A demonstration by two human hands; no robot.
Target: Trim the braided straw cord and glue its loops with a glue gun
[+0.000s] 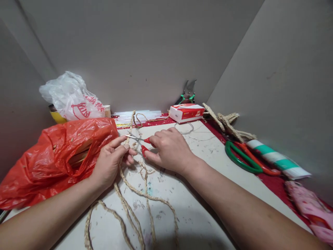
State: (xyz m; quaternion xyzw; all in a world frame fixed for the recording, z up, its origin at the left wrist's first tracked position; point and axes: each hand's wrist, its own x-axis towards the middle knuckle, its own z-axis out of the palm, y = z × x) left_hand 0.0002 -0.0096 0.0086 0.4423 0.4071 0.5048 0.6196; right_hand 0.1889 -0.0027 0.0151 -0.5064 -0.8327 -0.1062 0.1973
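Note:
My left hand (pixel 111 160) pinches a braided straw rope (pixel 135 205) between thumb and fingers, near the middle of a white work board (pixel 197 208). My right hand (pixel 170 149) is closed round the red handles of small scissors (pixel 140 141), whose metal blades point left at the rope just above my left fingertips. The rope runs from the pinch down toward me in several loose loops over the board.
A red plastic bag (pixel 52 159) lies at left, a white printed bag (pixel 73 99) behind it. At the back are a red and white box (pixel 186 113), pliers (pixel 188 92) and clear sticks (pixel 140 116). Right: green and orange loops (pixel 244 159), striped roll (pixel 275 158), more braid (pixel 229 123).

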